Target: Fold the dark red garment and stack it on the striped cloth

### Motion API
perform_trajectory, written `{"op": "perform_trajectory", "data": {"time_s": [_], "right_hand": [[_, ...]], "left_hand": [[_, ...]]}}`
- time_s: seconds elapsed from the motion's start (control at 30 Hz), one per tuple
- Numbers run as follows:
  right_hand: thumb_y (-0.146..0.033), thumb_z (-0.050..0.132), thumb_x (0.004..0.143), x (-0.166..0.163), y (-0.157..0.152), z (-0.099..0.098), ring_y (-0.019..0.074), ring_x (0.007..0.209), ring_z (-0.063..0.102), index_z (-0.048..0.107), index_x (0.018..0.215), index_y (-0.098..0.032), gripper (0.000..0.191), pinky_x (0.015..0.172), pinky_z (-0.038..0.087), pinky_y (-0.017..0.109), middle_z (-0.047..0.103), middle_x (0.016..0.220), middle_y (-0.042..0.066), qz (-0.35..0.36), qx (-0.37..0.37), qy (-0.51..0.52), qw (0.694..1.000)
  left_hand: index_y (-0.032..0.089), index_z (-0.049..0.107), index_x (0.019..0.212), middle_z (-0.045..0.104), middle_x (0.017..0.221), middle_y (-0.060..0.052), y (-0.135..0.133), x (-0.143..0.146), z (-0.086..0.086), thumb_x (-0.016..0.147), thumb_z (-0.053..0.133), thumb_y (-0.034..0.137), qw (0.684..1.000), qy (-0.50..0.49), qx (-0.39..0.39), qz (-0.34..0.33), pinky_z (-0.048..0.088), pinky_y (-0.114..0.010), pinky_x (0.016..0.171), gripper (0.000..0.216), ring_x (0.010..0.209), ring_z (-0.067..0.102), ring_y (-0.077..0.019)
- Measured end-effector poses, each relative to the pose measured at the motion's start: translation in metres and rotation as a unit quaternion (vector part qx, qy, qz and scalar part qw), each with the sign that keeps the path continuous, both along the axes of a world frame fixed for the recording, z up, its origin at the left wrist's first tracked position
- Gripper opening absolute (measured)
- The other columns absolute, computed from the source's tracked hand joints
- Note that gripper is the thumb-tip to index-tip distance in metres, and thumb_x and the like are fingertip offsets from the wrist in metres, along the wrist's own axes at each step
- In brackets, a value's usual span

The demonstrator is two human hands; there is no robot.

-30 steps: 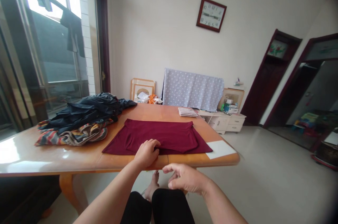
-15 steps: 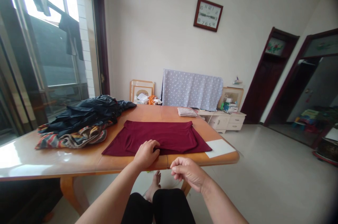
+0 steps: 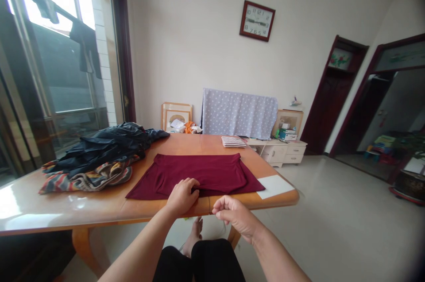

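Right hand (image 3: 236,215): positioned at the near edge of the table (image 3: 133,204), apart from the cloth. Fingers are curled, thumb tip near the index finger; whether the tips meet cannot be determined. Left hand (image 3: 182,195): in contact with the near edge of the maroon cloth (image 3: 202,170), fingers bent over it; whether fabric is pinched cannot be determined. The maroon cloth lies folded on the table, directly ahead of both hands and extending to either side of the left hand.

Right of the right hand: white sheet (image 3: 277,186), adjoining the cloth's corner. Well left of the left hand: patterned cloth (image 3: 102,177) beneath heaped dark clothes (image 3: 99,149). Beyond both hands, past the maroon cloth: striped item (image 3: 233,141). Farther beyond: white cabinet (image 3: 279,152), dotted cover (image 3: 237,111) and, above, wall clock (image 3: 257,21).
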State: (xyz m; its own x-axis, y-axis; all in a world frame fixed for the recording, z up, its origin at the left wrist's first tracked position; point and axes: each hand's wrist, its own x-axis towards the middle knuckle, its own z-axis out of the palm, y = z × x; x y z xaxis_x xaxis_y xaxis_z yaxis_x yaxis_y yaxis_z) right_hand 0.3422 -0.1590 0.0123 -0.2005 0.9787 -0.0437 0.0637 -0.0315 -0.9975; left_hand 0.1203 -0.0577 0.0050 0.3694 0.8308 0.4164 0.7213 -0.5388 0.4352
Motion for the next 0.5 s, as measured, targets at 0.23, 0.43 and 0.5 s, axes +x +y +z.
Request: {"op": "perform_trajectory", "data": {"time_s": [0.23,0.43,0.5], "right_hand": [[-0.039,0.073,0.077,-0.002,0.006,-0.008,0.0124,0.066,0.056,0.055,0.080,-0.019,0.027,0.060,0.038,0.023,0.065,0.073,0.000,-0.028,0.000,0.005,1.000],[-0.039,0.059,0.089,-0.008,0.028,-0.006,0.0184,0.083,0.062,0.063,0.089,-0.021,0.018,0.075,0.046,0.030,0.069,0.088,0.004,-0.124,0.169,-0.138,0.968],[-0.032,0.058,0.089,-0.006,0.038,-0.005,0.0219,0.097,0.062,0.068,0.098,-0.022,0.017,0.089,0.045,0.034,0.070,0.101,0.006,-0.164,0.249,-0.245,0.923]], "left_hand": [[0.025,0.071,0.099,0.070,0.102,-0.004,-0.002,0.001,0.004,0.090,0.059,0.029,1.000,0.009,0.000,-0.001,0.043,-0.031,0.084,0.016,0.096,0.062,-0.0215],[0.028,0.075,0.095,0.069,0.096,-0.004,0.000,-0.001,0.005,0.097,0.049,0.050,1.000,0.016,0.005,-0.026,0.043,-0.032,0.082,0.034,0.092,0.061,-0.0223],[0.028,0.076,0.094,0.068,0.094,-0.004,0.001,-0.001,0.004,0.097,0.048,0.050,0.999,0.017,0.007,-0.029,0.043,-0.032,0.082,0.035,0.091,0.061,-0.0221]]}}
